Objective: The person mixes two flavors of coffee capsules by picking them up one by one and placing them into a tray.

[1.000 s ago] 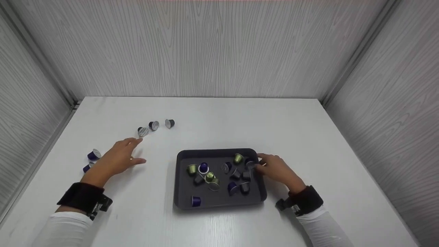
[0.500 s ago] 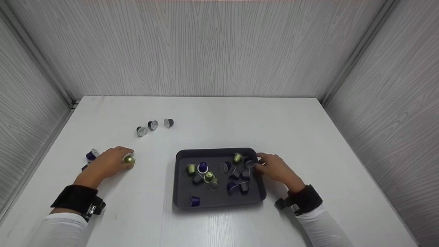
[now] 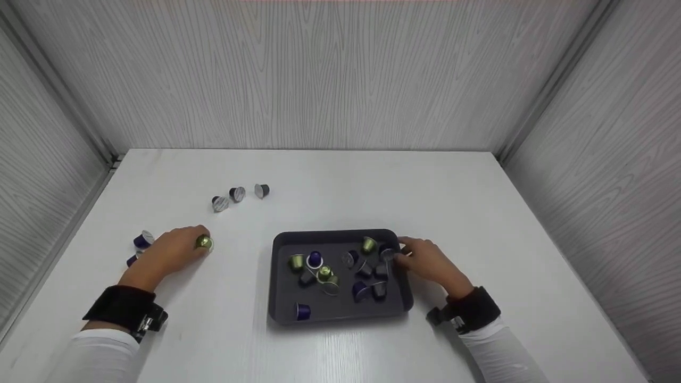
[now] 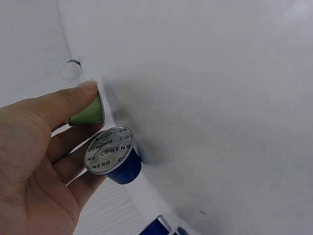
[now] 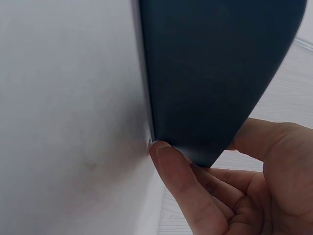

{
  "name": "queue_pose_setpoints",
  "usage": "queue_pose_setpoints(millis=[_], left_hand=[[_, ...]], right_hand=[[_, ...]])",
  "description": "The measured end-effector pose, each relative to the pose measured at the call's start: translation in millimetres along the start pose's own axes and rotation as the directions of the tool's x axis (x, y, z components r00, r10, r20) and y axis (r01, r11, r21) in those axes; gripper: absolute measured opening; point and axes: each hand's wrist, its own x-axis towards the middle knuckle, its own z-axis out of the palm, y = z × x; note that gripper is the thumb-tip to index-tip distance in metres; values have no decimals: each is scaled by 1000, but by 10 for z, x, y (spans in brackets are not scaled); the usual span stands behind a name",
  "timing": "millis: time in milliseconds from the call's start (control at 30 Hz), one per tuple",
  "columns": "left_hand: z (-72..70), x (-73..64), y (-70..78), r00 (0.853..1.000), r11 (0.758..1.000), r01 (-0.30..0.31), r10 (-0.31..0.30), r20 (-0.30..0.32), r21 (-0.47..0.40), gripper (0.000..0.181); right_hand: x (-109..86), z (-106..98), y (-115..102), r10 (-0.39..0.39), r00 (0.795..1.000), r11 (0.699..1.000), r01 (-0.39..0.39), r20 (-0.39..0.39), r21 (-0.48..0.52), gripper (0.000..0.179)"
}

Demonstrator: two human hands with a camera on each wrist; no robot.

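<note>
Hands: right (image 3: 430, 263) grips tray (image 3: 340, 307), left (image 3: 173, 251) pinches green capsule (image 3: 204, 242); blue capsule (image 4: 124, 166) alongside shows only in left wrist view.

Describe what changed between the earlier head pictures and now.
Since the first picture, the left hand has drawn back slightly toward the person, away from the three dark capsules, and its spread fingers have closed to pinch a green capsule. Unchanged: the right hand at the tray's right edge, the tray with its capsules, and the three dark ones.
</note>
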Motion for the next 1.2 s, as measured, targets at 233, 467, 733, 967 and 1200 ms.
queue_pose_setpoints(millis=[233, 467, 733, 967, 1200], left_hand=[[-66, 31, 152, 997, 998, -54, 54, -51, -10, 33], [-118, 47, 355, 990, 994, -109, 107, -87, -16, 31], [-126, 68, 606, 969, 979, -204, 201, -144, -5, 28], [-128, 67, 821, 957, 965, -263, 263, -123, 18, 30], [-98, 56, 1016, 911, 925, -381, 378, -167, 20, 33]], right_hand=[[11, 2, 4, 27, 1000, 999, -27, 16, 16, 46], [12, 5, 6, 8, 1000, 1000, -9, 6, 14, 45], [20, 18, 11, 15, 1000, 1000, -15, 1, 9, 46], [19, 16, 12, 0, 1000, 1000, 0, -5, -3, 46], [11, 9, 6, 2, 1000, 1000, -2, -4, -16, 46]])
